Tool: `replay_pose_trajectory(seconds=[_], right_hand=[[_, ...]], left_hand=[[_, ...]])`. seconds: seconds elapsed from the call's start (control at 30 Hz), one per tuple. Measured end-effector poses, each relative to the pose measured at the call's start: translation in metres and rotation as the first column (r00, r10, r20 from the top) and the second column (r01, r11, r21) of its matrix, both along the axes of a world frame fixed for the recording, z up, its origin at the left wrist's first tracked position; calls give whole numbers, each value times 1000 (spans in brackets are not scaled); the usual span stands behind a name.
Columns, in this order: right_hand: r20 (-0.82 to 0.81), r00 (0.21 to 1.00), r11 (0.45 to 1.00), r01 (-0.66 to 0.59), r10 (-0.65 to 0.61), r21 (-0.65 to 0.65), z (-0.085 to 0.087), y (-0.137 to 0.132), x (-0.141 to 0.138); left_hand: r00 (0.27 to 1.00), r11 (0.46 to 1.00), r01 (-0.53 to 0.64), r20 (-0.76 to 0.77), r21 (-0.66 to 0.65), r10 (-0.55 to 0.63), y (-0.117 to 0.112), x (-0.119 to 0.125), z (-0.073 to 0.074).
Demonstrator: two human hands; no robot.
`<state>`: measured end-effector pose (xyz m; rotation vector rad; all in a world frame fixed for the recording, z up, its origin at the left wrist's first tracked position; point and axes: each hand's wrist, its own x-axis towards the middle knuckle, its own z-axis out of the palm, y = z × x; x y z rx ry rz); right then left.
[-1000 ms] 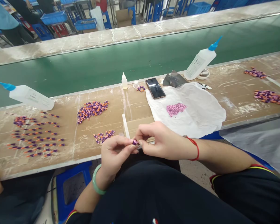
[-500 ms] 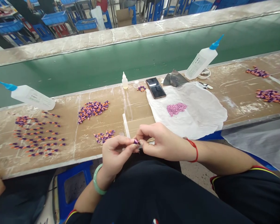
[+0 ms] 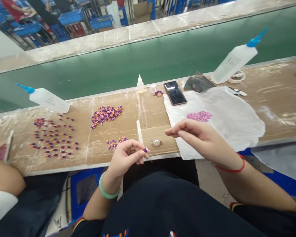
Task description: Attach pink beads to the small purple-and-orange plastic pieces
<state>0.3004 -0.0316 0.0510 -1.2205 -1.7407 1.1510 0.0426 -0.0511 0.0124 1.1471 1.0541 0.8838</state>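
My left hand [image 3: 127, 156] pinches a small purple-and-pink piece [image 3: 145, 150] between thumb and fingertips, just above the table's front edge. My right hand [image 3: 199, 138] hovers over the near left part of a white cloth [image 3: 236, 115], its fingers stretched out and nothing visible in them. Beyond it on the cloth lies a pile of tiny pink pieces [image 3: 199, 116]. Between my hands, a small clear round dish [image 3: 156, 142] rests on the cardboard. A white strip [image 3: 139, 131] and a small heap of purple-and-orange pieces [image 3: 115, 143] lie beside my left hand.
A larger heap of pieces [image 3: 106, 115] and rows of pieces [image 3: 54, 141] lie to the left. Two white bottles [image 3: 50, 100] with blue nozzles, a small dropper bottle [image 3: 140, 86] and a phone [image 3: 175, 93] are on the table. Another person's arm [image 3: 6, 171] is at far left.
My right hand has let go of the small piece and moved right, over the cloth. My left hand keeps the piece. The clear dish has come into sight, and the view has shifted left.
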Motion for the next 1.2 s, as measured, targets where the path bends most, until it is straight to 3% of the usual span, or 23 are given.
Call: replay_pose_trajectory(seconds=[0.1,0.17,0.27,0.4,0.47,0.57,0.7,0.77,0.8,0.83,0.87,0.9,0.93,0.97,1.0,1.03,1.1,1.2], right_hand=[[40,989,987,145,-143,-64,-30,2,22],[42,976,969,218,-215,-118,-51,3,36],[36,958,943,287,-285,-170,-71,4,50],[7,936,915,345,-351,-209,-75,4,54],[-5,928,902,360,-372,-236,-74,5,52],[-32,924,897,361,-381,-257,-76,5,52],[-10,916,902,393,-401,-179,-75,-2,54],[8,930,929,369,-369,-28,-71,-9,43],[4,957,955,290,-291,68,-70,-13,32],[9,989,976,143,-146,164,-69,-16,18],[11,995,970,-96,96,222,-69,-18,1],[36,937,899,-344,347,273,-72,-20,-18],[84,853,810,-517,515,277,-76,-20,-39],[136,783,738,-619,607,271,-83,-19,-58],[214,742,694,-671,636,263,-91,-17,-77],[286,729,683,-684,622,257,-99,-15,-92],[325,727,684,-684,605,255,-114,-10,-114],[321,756,703,-652,571,285,-123,-7,-123]], left_hand=[[906,998,39,-424,53,-13,13,-27,-14],[808,996,16,-587,84,36,23,-48,-24],[700,981,-128,-688,145,193,44,-78,-36],[404,859,-373,-772,350,490,79,-113,-47],[288,822,-411,-800,394,527,95,-123,-52],[206,821,-406,-835,402,511,110,-126,-59],[177,842,-381,-864,382,472,116,-122,-64],[176,849,-374,-870,374,461,117,-120,-66],[178,849,-372,-869,375,462,116,-119,-66],[182,847,-371,-865,380,468,116,-118,-66],[190,843,-372,-857,388,478,114,-117,-65],[201,838,-374,-847,398,492,113,-115,-64],[217,830,-380,-833,407,508,110,-114,-63],[238,822,-389,-816,416,526,108,-113,-61],[264,812,-400,-795,424,546,105,-112,-58],[295,802,-413,-770,431,566,101,-111,-56],[371,784,-441,-707,437,602,92,-110,-50],[509,777,-477,-592,410,625,74,-107,-40]])
